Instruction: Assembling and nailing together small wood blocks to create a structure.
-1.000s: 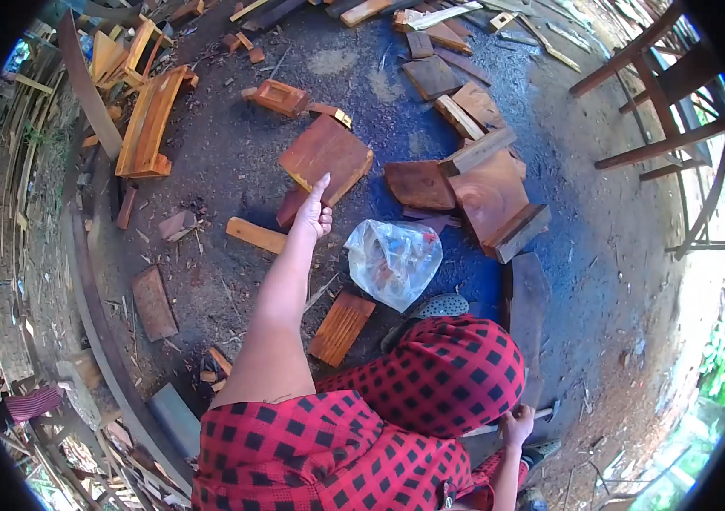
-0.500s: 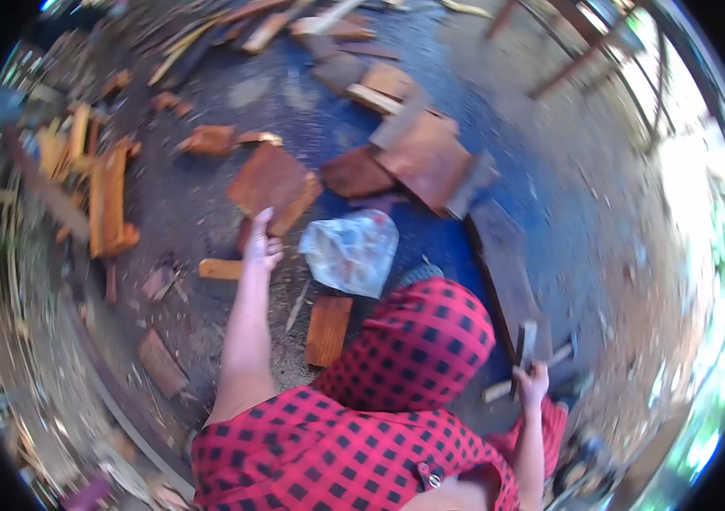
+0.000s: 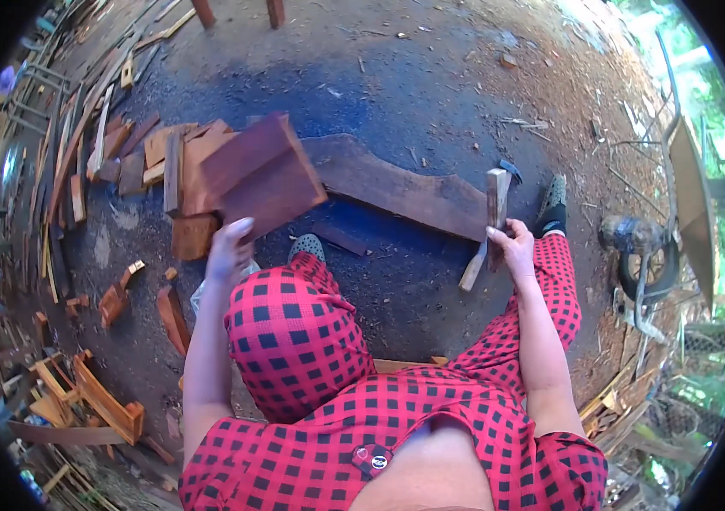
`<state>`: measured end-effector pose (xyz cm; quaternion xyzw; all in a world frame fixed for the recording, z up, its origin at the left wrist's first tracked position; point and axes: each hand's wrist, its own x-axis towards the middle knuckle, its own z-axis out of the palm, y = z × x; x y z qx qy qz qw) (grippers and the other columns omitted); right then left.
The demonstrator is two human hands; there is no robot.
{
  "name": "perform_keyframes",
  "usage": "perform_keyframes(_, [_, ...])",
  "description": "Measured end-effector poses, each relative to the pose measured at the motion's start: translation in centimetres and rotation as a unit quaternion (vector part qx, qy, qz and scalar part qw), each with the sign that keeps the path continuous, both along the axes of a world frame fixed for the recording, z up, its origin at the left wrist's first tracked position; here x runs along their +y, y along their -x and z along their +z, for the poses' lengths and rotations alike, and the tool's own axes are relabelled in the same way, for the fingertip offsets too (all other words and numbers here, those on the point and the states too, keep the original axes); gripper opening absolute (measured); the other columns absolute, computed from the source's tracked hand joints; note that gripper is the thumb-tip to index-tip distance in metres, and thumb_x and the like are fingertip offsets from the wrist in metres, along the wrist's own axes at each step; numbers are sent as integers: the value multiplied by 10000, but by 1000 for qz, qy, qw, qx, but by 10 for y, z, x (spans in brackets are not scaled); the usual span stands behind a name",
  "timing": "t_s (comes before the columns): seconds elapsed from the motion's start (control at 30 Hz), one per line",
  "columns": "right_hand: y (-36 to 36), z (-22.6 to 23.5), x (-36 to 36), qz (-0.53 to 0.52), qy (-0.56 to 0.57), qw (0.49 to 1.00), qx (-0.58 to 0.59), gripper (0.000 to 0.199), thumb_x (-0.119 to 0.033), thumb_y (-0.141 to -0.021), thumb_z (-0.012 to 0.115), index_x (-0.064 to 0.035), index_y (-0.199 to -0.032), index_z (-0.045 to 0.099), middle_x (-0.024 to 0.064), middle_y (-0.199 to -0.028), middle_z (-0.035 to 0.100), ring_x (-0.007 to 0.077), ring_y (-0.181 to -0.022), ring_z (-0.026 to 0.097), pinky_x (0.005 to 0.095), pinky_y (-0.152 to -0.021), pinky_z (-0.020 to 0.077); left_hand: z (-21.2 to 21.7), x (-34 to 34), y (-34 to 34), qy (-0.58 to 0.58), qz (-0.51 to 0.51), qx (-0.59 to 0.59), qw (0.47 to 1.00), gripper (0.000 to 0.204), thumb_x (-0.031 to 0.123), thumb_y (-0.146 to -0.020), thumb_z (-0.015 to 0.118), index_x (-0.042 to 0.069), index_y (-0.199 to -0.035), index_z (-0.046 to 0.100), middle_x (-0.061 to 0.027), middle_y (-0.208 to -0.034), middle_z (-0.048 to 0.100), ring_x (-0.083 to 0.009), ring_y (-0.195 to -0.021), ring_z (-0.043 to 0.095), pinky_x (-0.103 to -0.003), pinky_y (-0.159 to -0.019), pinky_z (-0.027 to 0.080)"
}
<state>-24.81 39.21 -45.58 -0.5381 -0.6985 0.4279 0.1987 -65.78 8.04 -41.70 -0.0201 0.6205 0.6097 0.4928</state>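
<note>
My left hand (image 3: pixel 230 249) grips the lower corner of a reddish-brown, roughly square wooden board (image 3: pixel 267 170), raised off the ground and tilted. My right hand (image 3: pixel 513 249) is closed on a short narrow wood strip (image 3: pixel 496 198) standing on end. A hammer (image 3: pixel 471 271) slants behind that strip, its dark head past the strip's far side; whether my fingers also touch it I cannot tell. Between my hands a long dark plank with a curved edge (image 3: pixel 405 189) lies on the ground, partly hidden by the board. A clear plastic bag (image 3: pixel 199 300) peeks out beside my left forearm.
Stacked wood offcuts (image 3: pixel 154 157) lie left of the board. Orange-brown pieces (image 3: pixel 111 400) are heaped at lower left, long sticks (image 3: pixel 81 162) along the far left. My feet, in dotted shoes (image 3: pixel 305 247), flank the plank. A wheeled metal thing (image 3: pixel 635 255) stands at right.
My left hand has lifted the square board off the ground. The view has swung to the right. My right hand stays on the wood strip, near the hammer.
</note>
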Motion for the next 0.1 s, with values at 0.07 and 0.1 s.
perform_keyframes(0.07, [1,6,5,-30,57,997,50,339,-199,-715,747,3,-957,622,57,-758,615,121,-686,567,262,-643,454,-14,49,-16,15,-93,-108,990,243,341,-826,595,182,-754,426,79,-499,302,-54,-384,289,-211,-363,204])
perform_keyframes(0.1, [1,16,6,-51,100,991,77,311,-198,-734,738,-27,-969,630,53,-755,622,111,-683,577,259,-636,463,-12,56,-17,19,-99,-103,990,243,341,-826,595,182,-754,426,79,-499,302,-54,-384,289,-211,-363,204])
